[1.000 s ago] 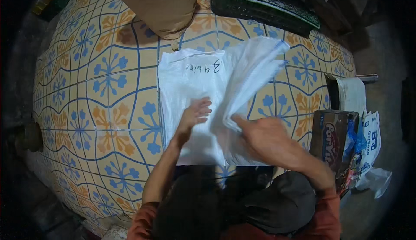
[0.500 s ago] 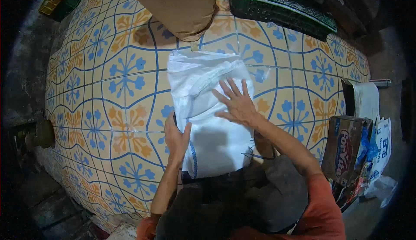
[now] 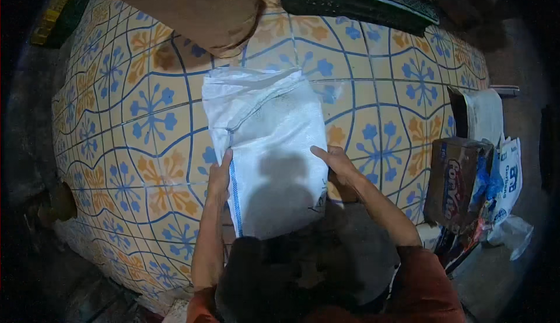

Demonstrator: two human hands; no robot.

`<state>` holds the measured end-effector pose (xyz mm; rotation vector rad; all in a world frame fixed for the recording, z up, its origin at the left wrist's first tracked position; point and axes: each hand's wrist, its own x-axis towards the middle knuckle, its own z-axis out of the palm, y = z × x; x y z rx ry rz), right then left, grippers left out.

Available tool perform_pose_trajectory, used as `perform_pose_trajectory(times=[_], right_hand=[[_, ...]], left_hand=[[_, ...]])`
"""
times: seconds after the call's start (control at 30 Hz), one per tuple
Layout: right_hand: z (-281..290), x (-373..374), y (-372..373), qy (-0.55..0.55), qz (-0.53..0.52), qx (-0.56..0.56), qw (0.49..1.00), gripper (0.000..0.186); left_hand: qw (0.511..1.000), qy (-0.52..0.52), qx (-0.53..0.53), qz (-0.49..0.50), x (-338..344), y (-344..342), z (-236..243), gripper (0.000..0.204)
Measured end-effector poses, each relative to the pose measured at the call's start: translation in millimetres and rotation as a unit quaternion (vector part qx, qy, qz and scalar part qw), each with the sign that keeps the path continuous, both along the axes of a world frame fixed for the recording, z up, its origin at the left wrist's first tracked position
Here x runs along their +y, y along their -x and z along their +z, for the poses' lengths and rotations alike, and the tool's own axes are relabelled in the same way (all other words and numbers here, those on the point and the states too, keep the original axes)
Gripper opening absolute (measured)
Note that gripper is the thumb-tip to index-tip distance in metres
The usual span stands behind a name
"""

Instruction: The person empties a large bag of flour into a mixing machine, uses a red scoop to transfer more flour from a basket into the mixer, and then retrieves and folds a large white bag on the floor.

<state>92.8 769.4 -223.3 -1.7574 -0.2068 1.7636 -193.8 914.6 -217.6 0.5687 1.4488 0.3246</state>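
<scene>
A white woven sack (image 3: 274, 165) with a blue stripe down its left side lies in front of me, its far end folded and creased. My left hand (image 3: 219, 177) is closed on the left edge, the thumb lying on top and the fingers hidden beneath. On the opposite edge my right hand (image 3: 338, 166) pinches the sack in the same way, thumb above and fingers underneath. Dark handwritten marks show near the sack's lower right edge. The near end reaches my dark-clothed lap, and a shadow falls across the middle of the cloth.
Patterned floor tiles (image 3: 153, 113) surround the sack. A large brown bag (image 3: 192, 8) stands just beyond it. At the far right is a green plastic crate (image 3: 356, 5); a yellow-and-green crate (image 3: 58, 14) sits far left. A brown carton (image 3: 458, 180) and plastic bags (image 3: 510, 194) lie right.
My right hand has moved from lying spread on top of the sack to gripping its right edge. The folded top looks flatter, and the whole view has shifted slightly.
</scene>
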Motion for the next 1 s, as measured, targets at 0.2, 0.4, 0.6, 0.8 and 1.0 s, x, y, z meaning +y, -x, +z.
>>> perform_pose_trajectory(times=[0.2, 0.4, 0.6, 0.8, 1.0], right_hand=[[171, 28, -15, -0.092, -0.117, 0.065, 0.987, 0.053], [304, -31, -19, -0.071, -0.053, -0.049, 0.995, 0.06], [421, -156, 20, -0.117, 0.053, -0.086, 0.988, 0.072], [476, -227, 60, -0.082, 0.29, -0.36, 0.883, 0.044], [565, -216, -16, -0.17, 0.145, -0.455, 0.862, 0.032]], left_hand=[[0.991, -0.079, -0.102, 0.018, 6, -6, 122, 0.058], [0.997, -0.07, 0.025, 0.011, -34, -9, 301, 0.06], [0.958, -0.062, 0.155, -0.233, -101, 34, 407, 0.065], [0.927, -0.027, 0.091, -0.364, -104, 39, 427, 0.072], [0.64, -0.383, 0.255, -0.616, -51, -116, 546, 0.084]])
